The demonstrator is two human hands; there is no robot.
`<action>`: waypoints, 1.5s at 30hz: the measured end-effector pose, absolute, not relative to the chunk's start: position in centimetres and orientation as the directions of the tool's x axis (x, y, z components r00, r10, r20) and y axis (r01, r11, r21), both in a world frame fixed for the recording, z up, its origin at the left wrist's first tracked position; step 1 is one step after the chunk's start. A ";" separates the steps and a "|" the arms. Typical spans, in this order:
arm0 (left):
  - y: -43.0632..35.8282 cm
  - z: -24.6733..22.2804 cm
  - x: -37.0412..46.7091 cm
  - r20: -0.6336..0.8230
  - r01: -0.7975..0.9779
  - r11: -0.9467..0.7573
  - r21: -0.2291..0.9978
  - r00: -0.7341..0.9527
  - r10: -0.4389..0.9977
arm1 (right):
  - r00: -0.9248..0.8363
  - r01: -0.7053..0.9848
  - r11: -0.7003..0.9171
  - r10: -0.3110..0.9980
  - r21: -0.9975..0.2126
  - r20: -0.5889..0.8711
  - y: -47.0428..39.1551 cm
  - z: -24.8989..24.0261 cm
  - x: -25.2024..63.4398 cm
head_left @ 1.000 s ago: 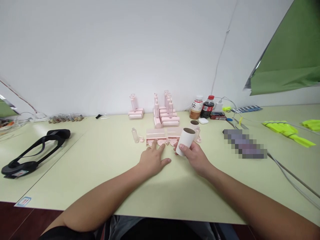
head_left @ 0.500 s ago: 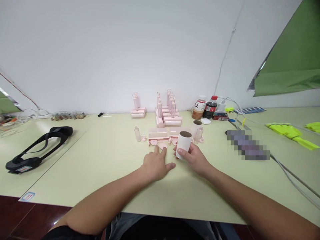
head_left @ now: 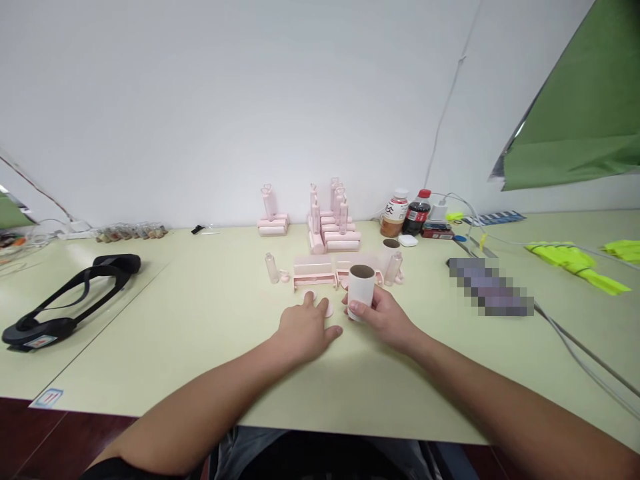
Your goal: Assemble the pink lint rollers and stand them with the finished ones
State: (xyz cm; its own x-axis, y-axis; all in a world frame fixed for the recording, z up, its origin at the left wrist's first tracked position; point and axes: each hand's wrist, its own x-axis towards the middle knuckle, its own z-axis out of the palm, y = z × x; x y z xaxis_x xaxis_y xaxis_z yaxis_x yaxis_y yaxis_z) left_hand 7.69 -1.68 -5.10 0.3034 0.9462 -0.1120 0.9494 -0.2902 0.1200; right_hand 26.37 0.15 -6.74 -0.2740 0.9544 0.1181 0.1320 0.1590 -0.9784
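Observation:
In my right hand [head_left: 387, 317] is a white lint roller refill roll [head_left: 360, 297], held tilted, its brown cardboard core facing up. My left hand [head_left: 305, 330] is open, palm down, with fingertips on two small pink discs [head_left: 329, 309] on the table. Fingers partly cover both discs. Just beyond stand two pink open lint roller casings [head_left: 315, 280], with another disc by the right one, partly hidden by the roll. A clear pink handle [head_left: 271, 268] stands left of the casings, and a second handle [head_left: 393, 269] to their right.
Several pink lint rollers [head_left: 343, 240] are grouped by the wall. Behind the right handle stands another roll [head_left: 391, 244]. Drink bottles [head_left: 417, 213] and a white case [head_left: 408, 241] are back right. Black headgear [head_left: 75, 300] lies left; a blurred-out object [head_left: 490, 287] and cables lie right.
My left fingers have drawn the two pink discs away from the casings, toward me. The roll stays in my right hand, turned a little more upright. The view has shifted slightly.

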 end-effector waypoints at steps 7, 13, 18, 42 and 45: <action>-1.6 -4.9 7.0 -0.036 0.875 -0.469 0.119 0.476 0.879 | -0.310 0.182 0.175 0.944 -0.967 0.113 0.1 -6.8 26.4; -1.0 -4.9 7.0 -0.061 0.783 -0.611 0.121 0.620 0.782 | -0.320 0.210 0.195 0.940 -0.958 0.121 0.0 -6.4 26.3; -1.3 -4.5 6.4 -0.018 0.773 -0.617 0.152 0.626 0.780 | -0.303 0.235 0.190 0.946 -0.953 0.113 0.1 -6.7 26.5; 0.8 -3.0 4.3 0.201 0.648 -0.387 0.656 0.344 0.917 | -0.361 0.345 0.215 0.929 -0.914 0.082 0.0 -6.1 26.5; 1.1 -3.0 4.3 0.231 0.372 -0.297 0.879 0.212 0.950 | -0.398 0.392 0.237 0.915 -0.889 0.068 -0.2 -6.0 26.4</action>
